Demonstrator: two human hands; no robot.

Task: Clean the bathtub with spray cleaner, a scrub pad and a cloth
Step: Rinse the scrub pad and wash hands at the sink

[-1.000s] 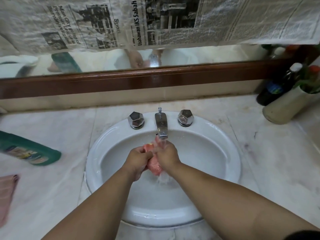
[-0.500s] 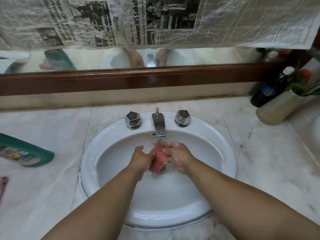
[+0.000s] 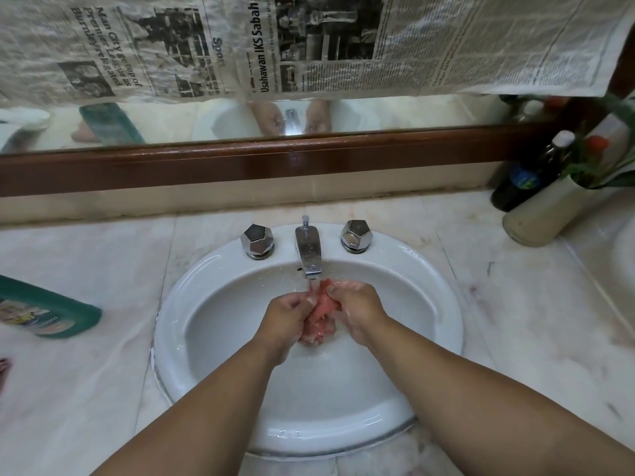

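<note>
Cloth [image 3: 320,314], pink, wadded at frame centre, between your palms, your left hand [image 3: 287,319] and right hand [image 3: 359,312] both curled round it, under tap [image 3: 309,249] stream

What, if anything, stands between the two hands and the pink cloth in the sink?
Nothing visible. The left hand and the right hand both grip the pink cloth directly, under the faucet.

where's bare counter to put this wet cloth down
Bare counter right of the sink, in front of the vase; also between sink and green bottle. Crowded: back right corner, vase beside dark bottle.
</note>
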